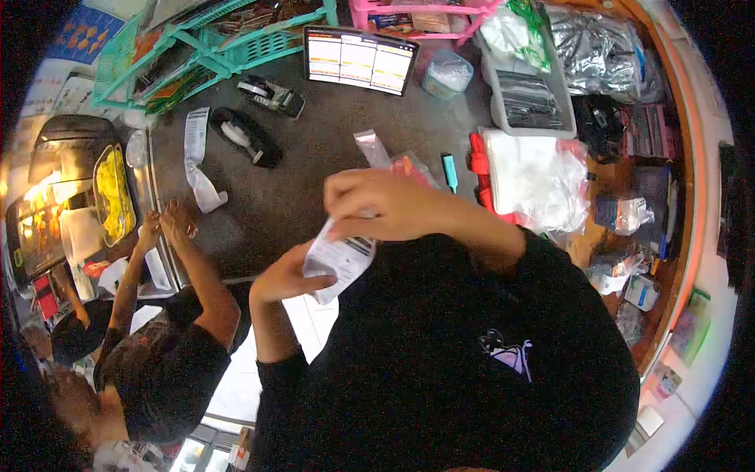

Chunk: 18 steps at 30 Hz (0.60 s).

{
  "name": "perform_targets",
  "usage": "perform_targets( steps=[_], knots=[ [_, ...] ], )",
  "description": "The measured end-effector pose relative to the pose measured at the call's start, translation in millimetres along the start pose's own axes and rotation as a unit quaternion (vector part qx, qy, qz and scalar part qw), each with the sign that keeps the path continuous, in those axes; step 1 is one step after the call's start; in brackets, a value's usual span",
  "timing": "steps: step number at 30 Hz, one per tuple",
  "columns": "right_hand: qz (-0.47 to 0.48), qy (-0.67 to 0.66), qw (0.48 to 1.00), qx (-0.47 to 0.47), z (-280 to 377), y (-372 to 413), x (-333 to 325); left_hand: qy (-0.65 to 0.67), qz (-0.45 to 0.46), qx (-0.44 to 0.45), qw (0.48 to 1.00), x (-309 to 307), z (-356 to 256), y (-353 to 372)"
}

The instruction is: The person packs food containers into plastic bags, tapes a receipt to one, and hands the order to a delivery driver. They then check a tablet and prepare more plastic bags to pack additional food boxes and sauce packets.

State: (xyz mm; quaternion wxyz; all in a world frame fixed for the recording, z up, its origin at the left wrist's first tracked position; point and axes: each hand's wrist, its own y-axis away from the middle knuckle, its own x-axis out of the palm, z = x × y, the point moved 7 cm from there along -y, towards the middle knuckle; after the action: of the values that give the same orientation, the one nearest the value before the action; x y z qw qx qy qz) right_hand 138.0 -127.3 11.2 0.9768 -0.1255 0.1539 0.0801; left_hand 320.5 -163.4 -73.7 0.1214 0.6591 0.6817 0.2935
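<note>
A white slip with black print point(340, 266) hangs in front of my chest, curled slightly. My left hand point(281, 275) grips its lower left side, thumb across the print. At the slip's top, the fingers of my right hand point(377, 203) are pinched on the upper edge. Just beyond the right hand lie a clear plastic packet point(371, 148) and a packet with red in it point(413, 167), partly covered by the hand. A teal marker point(449, 171) rests on the dark table further right.
A long printed paper strip point(196, 149), a black roll-like object point(245, 138) and a tape dispenser point(271, 96) lie left. A lit tablet point(360, 60) stands behind. White plastic bags point(535, 177) lie right, below a grey bin point(572, 130). Another person's hands point(169, 224) are at the left edge.
</note>
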Motion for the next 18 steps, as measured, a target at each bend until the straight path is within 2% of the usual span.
perform_targets(
  steps=[3,5,7,8,11,12,15,18],
  knots=[
    [-0.037,0.006,0.998,0.052,26.7,53.3,-38.3,-0.017,0.109,0.053,0.992,31.9,-36.6,-18.3],
    [-0.053,0.015,0.997,0.059,37.9,79.1,-60.0,-0.055,0.136,0.049,0.988,47.1,-43.7,-27.8],
    [-0.057,0.023,0.996,0.07,50.0,99.9,-70.2,-0.055,0.127,0.024,0.99,61.2,-46.2,-34.0],
    [-0.031,0.034,0.998,0.051,56.3,104.4,-66.0,-0.054,0.123,0.012,0.991,68.6,-46.8,-36.9],
    [0.034,0.136,0.984,0.111,17.9,127.1,-31.3,-0.155,0.172,-0.014,0.973,90.9,-34.2,-52.4],
    [0.036,0.199,0.967,0.155,0.4,136.3,-29.1,-0.187,0.112,-0.025,0.976,87.7,-17.3,-57.2],
    [0.057,0.306,0.933,0.182,-73.2,168.5,-13.7,-0.085,0.002,-0.037,0.996,87.5,19.7,-83.0],
    [0.039,0.334,0.898,0.284,-122.3,187.7,-18.3,-0.171,-0.137,-0.067,0.973,58.3,48.5,-81.5]
  ],
)
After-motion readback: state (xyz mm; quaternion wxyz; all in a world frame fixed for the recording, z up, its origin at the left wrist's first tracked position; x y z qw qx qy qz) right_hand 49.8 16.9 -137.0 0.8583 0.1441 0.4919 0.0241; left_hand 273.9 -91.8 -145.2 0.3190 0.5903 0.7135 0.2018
